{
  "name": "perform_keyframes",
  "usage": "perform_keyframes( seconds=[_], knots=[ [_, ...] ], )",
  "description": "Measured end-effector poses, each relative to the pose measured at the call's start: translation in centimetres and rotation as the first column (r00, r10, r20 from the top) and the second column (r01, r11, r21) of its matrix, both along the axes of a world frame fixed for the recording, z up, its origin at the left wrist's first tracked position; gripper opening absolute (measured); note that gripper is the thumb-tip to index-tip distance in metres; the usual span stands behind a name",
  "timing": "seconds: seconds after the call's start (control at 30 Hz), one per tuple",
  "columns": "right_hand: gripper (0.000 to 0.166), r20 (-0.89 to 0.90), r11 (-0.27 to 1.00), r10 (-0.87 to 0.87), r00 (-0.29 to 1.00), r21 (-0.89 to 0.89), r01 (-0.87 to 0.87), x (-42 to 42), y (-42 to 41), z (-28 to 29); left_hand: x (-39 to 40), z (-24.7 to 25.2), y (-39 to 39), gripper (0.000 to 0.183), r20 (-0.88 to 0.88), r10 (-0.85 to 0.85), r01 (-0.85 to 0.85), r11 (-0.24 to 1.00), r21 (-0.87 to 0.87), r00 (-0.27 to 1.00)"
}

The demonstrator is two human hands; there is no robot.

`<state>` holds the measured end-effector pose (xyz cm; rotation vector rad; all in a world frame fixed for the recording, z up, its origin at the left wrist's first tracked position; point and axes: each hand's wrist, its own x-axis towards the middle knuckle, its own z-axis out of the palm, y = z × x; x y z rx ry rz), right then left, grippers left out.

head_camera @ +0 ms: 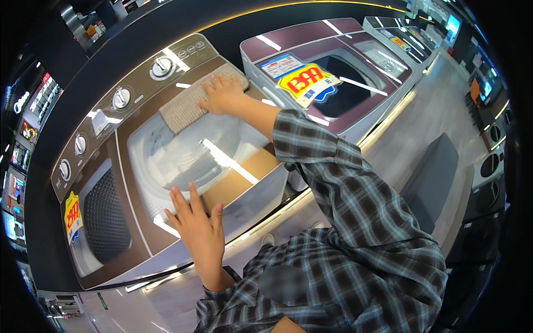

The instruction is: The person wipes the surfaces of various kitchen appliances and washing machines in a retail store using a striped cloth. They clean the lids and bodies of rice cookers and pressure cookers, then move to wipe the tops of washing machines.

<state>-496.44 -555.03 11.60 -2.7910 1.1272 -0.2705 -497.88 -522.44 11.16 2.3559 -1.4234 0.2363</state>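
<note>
My right hand (222,95) lies flat on a beige ribbed cloth (183,109), fingers spread over its right part. The cloth is spread along the back edge of the see-through lid (166,166) of a brown-topped twin-tub washing machine (120,145). My left hand (198,229) is held palm down near the lid's front edge, fingers apart and nothing in it. Whether it touches the lid, I cannot tell. Left of the lid is the spin-tub cover (106,216), dark and dimpled. Along the back, the control panel (137,98) carries several round knobs.
A maroon-topped washing machine (287,37) with a bright price tag (308,81) stands to the right, another machine (399,37) beyond it. A second price tag (73,216) sits at the brown machine's left edge. A grey bench (433,179) stands on the floor (416,108) to the right.
</note>
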Motion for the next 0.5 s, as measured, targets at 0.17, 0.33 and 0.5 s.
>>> perform_keyframes(
  seconds=[0.17, 0.33, 0.5],
  knots=[
    [0.074, -0.037, 0.983, 0.180, 0.983, -0.032, -0.182, -7.6, 3.5, -0.6, -3.9, 0.0, -4.6, 0.060, -0.039, 0.028, -0.034, 0.989, -0.145, 0.999],
    [0.038, 0.448, 0.950, 0.314, 0.837, -0.148, -0.276, -18.2, 6.9, -2.6, -9.1, -0.7, -11.0, 0.050, 0.056, -0.037, 0.042, 0.995, -0.095, 0.998],
    [0.035, 0.574, 0.920, 0.365, 0.733, -0.345, -0.188, -26.7, 5.1, -2.9, -15.4, -2.1, -17.3, 0.045, 0.163, -0.155, 0.178, 0.975, -0.135, 0.974]
  ],
)
